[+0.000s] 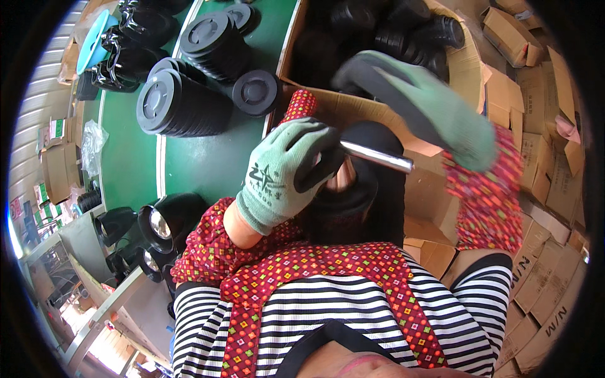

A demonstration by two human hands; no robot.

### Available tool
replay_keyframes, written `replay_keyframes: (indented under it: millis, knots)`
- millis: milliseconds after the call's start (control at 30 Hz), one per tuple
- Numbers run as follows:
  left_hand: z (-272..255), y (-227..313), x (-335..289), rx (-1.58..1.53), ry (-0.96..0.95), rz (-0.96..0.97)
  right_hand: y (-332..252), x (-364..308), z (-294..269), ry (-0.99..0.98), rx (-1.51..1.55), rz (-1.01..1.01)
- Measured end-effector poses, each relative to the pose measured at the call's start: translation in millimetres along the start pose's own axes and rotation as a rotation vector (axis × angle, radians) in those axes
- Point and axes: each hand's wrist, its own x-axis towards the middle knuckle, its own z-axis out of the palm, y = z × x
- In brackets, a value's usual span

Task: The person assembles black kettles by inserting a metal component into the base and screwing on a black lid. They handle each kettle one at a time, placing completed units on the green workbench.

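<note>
Green covers the broad desk (195, 165) on the person's left, where stacks of black discs (184, 104) stand in tall, leaning piles. Ahead and to the right, an open cardboard carton (353, 108) holds a jumble of black parts (444, 31). Judging by these, the work seems well under way: plenty is stacked and boxed, while the piece at the person's front looks unfinished.

That piece is a dark, rounded body (340, 205) close to the chest, with a copper-toned core (343, 176) showing at its top. The right hand (428, 107), in a green and black glove, hangs over the carton's near edge; it is blurred, so I cannot tell whether its fingers are spread or pinching anything. The left hand (291, 165), gloved alike, is curled with thumb and fingers around the near end of a silver bar (381, 156). The bar pokes out to the right of that hand, just above the dark body, and its free end lies below the right hand, apart from it.
</note>
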Motion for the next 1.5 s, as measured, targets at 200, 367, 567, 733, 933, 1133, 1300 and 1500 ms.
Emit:
replay_keyframes:
  millis: [200,367,567,733,933,1133,1300,1500]
  knots:
    - [3.3,-3.7,-1.8,0.11,0.033,0.009,72.6,42.8,127.2,-0.126,1.05,0.022]
    - [-1.5,16.4,-0.4,0.196,0.131,-0.062,63.7,18.2,163.3,0.155,1.266,-0.23]
    - [5.9,6.9,0.8,-0.039,0.163,0.038,50.1,19.7,142.5,-0.078,1.803,-0.024]
    - [-18.4,15.4,37.7,-0.15,0.084,0.13,53.7,26.5,136.2,-0.135,1.727,0.003]
    - [39.1,52.6,54.6,-0.068,-0.469,0.213,64.8,31.2,146.2,-0.038,1.217,-0.215]
    - [24.4,34.4,40.1,-0.387,-0.38,0.33,66.9,18.7,160.8,0.391,0.438,-0.337]
    - [-2.8,-1.8,24.2,-0.865,-0.284,0.396,68.5,-1.9,97.4,-0.022,0.295,-0.073]
    - [2.7,-38.3,-9.3,-1.393,-0.003,0.209,27.0,-20.9,66.0,-0.114,-0.018,0.19]
